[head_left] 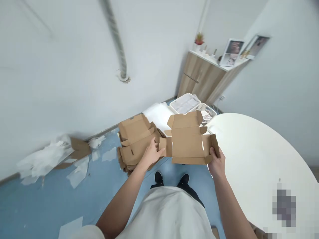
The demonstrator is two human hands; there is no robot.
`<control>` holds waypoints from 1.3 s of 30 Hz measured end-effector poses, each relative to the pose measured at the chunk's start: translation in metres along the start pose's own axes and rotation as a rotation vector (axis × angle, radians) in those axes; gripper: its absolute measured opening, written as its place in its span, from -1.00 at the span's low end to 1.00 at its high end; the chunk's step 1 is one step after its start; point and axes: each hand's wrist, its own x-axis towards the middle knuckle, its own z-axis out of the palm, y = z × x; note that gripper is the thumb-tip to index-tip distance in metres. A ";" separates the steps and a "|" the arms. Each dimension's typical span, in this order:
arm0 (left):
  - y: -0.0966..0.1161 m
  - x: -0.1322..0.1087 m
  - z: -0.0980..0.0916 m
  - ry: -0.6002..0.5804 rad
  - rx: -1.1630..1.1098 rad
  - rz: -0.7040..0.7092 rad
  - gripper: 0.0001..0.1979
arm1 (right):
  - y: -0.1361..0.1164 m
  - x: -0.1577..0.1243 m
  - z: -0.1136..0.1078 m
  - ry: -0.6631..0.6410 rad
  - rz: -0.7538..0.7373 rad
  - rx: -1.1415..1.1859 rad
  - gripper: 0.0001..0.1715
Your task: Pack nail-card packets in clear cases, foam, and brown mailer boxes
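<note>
I hold a flat, unfolded brown cardboard box blank (187,141) in the air in front of me, its flaps spread out. My left hand (150,153) pinches its left side flap between thumb and fingers. My right hand (216,161) grips the right side flap from below, fingers closed on the card. Just left of the blank, on the blue floor, lies a pile of similar cardboard blanks (136,141). My feet show below the blank.
A round white table (256,159) fills the right side. White plastic baskets (189,103) and a white sheet lie on the floor beyond the pile. A wooden cabinet (203,78) stands in the corner. Torn paper and wrapping (50,157) litter the floor along the left wall.
</note>
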 end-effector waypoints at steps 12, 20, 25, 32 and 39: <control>0.086 0.028 0.175 -0.402 -0.185 0.161 -0.73 | 0.051 -0.001 -0.186 0.456 0.264 0.123 -0.44; 0.130 0.020 0.276 -0.368 0.219 0.404 -0.74 | 0.100 -0.006 -0.279 0.587 0.326 0.149 -0.64; 0.144 0.020 0.319 -0.358 0.386 0.434 -0.75 | 0.125 -0.022 -0.304 0.441 0.368 -0.052 -0.78; 0.122 0.030 0.353 -0.512 0.332 0.301 -0.76 | 0.154 -0.031 -0.314 0.281 0.521 -0.263 -0.59; 0.098 0.051 0.372 -0.597 0.171 0.152 -0.72 | 0.168 -0.025 -0.294 0.347 0.535 -0.213 -0.45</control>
